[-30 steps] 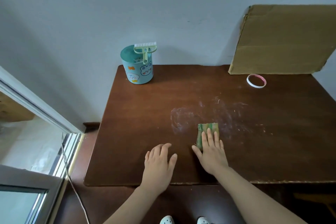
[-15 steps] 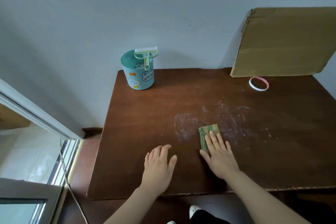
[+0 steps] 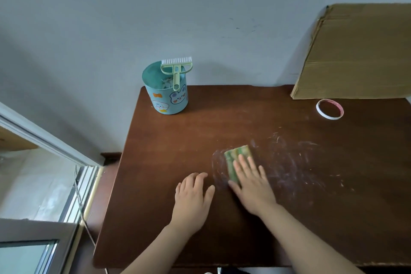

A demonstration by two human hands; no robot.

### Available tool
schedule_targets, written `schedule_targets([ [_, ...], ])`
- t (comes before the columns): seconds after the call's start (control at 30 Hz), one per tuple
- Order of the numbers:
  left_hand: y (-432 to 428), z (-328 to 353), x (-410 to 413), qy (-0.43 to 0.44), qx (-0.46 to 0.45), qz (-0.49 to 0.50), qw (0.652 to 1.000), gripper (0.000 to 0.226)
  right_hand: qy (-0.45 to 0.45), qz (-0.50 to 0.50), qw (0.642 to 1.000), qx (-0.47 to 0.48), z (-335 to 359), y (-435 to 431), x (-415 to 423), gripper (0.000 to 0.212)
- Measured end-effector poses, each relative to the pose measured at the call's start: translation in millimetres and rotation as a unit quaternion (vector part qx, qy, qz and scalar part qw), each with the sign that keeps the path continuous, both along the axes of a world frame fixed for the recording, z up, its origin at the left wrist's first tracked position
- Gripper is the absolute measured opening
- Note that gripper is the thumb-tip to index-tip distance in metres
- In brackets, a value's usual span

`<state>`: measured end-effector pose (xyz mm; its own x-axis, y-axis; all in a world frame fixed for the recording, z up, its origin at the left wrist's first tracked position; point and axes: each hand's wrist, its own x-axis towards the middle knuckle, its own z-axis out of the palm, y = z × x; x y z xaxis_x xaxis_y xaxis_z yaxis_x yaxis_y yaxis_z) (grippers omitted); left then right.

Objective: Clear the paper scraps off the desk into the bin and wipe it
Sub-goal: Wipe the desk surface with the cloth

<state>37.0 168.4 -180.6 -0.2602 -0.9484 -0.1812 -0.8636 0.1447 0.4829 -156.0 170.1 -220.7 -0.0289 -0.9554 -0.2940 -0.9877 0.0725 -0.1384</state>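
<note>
A folded green cloth (image 3: 234,158) lies on the brown desk (image 3: 178,140), and my right hand (image 3: 252,182) presses flat on it with straight fingers. Whitish wipe streaks (image 3: 289,158) spread to the right of the cloth. My left hand (image 3: 193,196) rests flat on the desk just left of the right one, holding nothing. A small teal bin (image 3: 169,95) with cartoon stickers stands at the desk's back left corner; a light green brush (image 3: 176,69) sticks out of it, with paper scraps inside.
A flattened cardboard box (image 3: 360,51) leans against the wall at the back right. A roll of tape (image 3: 329,109) lies in front of it. A window frame (image 3: 44,184) and a cable are to the left of the desk.
My right hand has slid the cloth a little to the left across the streaked patch. The left hand stays in place. The camera has tilted slightly.
</note>
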Motion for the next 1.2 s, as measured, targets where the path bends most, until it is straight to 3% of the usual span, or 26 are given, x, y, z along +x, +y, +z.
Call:
schedule_targets([
  [0.17,-20.7,-0.4,-11.6,0.007,0.007,0.006,1.0,0.043,-0.004,-0.119,0.992,0.045,9.7,-54.8,-34.9,0.072],
  [0.23,-29.6,-1.1,-15.1,0.004,0.007,0.019,1.0,0.043,-0.021,-0.087,0.995,0.04,8.9,-72.5,-16.2,0.074],
  [0.37,-43.2,-2.8,-18.1,0.008,-0.005,0.037,0.999,0.042,-0.064,0.078,0.995,0.007,3.9,-65.7,29.3,0.073],
  [0.47,-56.1,-5.6,-24.0,0.01,-0.007,0.047,0.999,0.042,-0.06,0.11,0.992,-0.019,-0.5,-61.0,15.1,0.074],
  [0.63,-73.7,-9.1,-42.8,0.013,0.002,0.038,0.999,0.044,0.024,-0.041,0.999,-0.026,0.8,-95.0,-40.8,0.067],
  [0.73,-81.4,-9.4,-47.9,0.011,-0.002,0.042,0.999,0.044,0.006,-0.09,0.996,-0.002,5.9,-132.3,-35.6,0.068],
  [0.93,-98.3,-6.4,-42.9,0.023,-0.037,0.074,0.996,0.04,-0.072,0.121,0.99,-0.015,2.9,-141.3,24.9,0.061],
  [1.03,-104.6,-6.3,-39.1,0.018,-0.042,0.082,0.996,0.041,-0.092,0.145,0.984,-0.037,-2.6,-126.0,17.2,0.065],
  [1.2,-117.7,-9.4,-52.2,0.022,-0.027,0.049,0.998,0.043,-0.01,0.013,0.998,-0.053,-7.1,-137.8,-48.9,0.065],
])
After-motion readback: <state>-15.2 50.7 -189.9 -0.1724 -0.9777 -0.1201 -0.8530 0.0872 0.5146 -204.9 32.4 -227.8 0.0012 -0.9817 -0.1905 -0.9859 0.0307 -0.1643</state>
